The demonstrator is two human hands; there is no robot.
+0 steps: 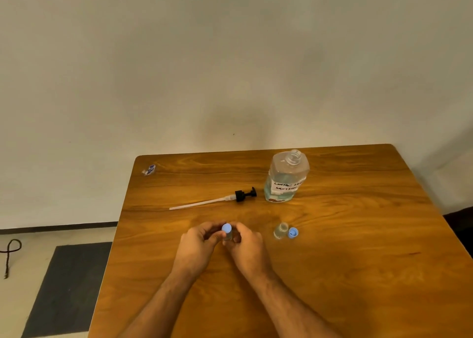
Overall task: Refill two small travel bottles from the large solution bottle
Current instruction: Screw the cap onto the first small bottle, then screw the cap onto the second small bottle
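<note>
A small clear travel bottle (227, 235) with a blue cap (226, 227) stands on the wooden table (358, 261) near the middle. My left hand (198, 241) and my right hand (245, 243) both grip it, fingers curled round its sides from left and right. A second small travel bottle (280, 230) stands open to the right, its blue cap (293, 232) lying beside it. The large solution bottle (286, 176), uncapped and partly filled with bluish liquid, stands further back. Its black pump head with white tube (230, 198) lies on the table to its left.
A small wrapper (149, 170) lies at the table's far left corner. The table's back edge meets a plain wall. On the floor at left lie a dark mat (66, 286) and a cord (10, 253).
</note>
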